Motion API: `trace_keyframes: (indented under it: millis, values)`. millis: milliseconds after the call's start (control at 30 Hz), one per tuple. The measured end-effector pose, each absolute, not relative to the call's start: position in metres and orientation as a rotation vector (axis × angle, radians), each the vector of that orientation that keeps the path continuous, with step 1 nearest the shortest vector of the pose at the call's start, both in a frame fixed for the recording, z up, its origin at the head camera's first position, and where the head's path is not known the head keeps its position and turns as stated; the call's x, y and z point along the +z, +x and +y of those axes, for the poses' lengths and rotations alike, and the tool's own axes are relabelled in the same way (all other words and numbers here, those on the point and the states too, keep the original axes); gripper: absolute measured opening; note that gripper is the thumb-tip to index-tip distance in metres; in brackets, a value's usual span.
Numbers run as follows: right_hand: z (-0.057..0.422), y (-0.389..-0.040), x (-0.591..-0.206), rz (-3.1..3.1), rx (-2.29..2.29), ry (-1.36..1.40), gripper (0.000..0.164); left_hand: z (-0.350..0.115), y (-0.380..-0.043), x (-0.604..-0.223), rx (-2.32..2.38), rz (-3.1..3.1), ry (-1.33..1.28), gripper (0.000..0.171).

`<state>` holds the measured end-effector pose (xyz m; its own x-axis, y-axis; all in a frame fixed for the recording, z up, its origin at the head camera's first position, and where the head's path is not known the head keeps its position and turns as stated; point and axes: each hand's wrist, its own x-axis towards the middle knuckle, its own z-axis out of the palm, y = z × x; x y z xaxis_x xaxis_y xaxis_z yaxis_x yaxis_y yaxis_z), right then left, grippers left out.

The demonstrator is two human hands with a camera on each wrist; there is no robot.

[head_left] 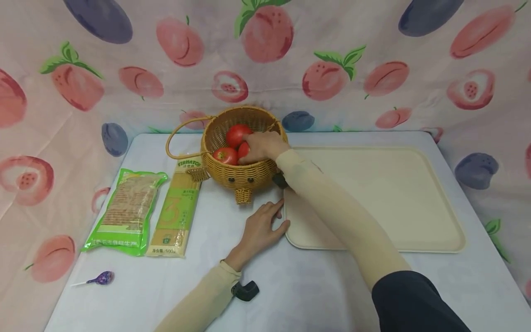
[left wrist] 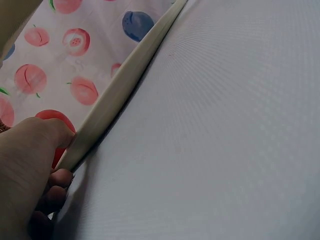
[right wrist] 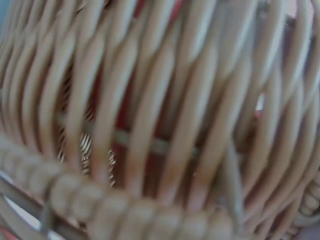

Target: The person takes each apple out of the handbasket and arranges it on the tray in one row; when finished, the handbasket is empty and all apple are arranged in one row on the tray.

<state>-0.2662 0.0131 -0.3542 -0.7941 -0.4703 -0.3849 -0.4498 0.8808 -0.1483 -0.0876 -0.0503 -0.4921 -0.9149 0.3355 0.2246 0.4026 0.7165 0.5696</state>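
Note:
My right hand (head_left: 265, 146) reaches over the right rim into a wicker basket (head_left: 253, 175), fingers curled round a red apple (head_left: 244, 150). Two more red apples (head_left: 226, 156) lie beside it in the basket. Only the basket's weave (right wrist: 150, 115) shows up close in the right wrist view, with red glimpsed through the gaps. My left hand (head_left: 262, 226) is at the left edge of a cream tray (head_left: 390, 198). In the left wrist view its thumb lies at the tray rim (left wrist: 112, 95), with the other fingers curled below; a red round shape (left wrist: 56, 117) shows behind the hand.
Left of the basket lie a yellow-green packet of spaghetti (head_left: 174, 212) and a green-edged clear bag (head_left: 126, 207) of brownish food. A wrapped lollipop (head_left: 103, 278) is near the table's front left. Fruit-printed cloth (head_left: 269, 78) hangs behind the white table. The basket handle (head_left: 174, 138) sticks out leftward.

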Motion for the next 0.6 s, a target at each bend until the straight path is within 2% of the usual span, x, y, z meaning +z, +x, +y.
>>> trace_keyframes:
  millis: [600]
  values:
    - [0.025, -0.258, -0.353, 2.737, -0.596, -0.733, 0.082, -0.051, -0.087, -0.491, -0.978, -2.825, -0.607, 0.052]
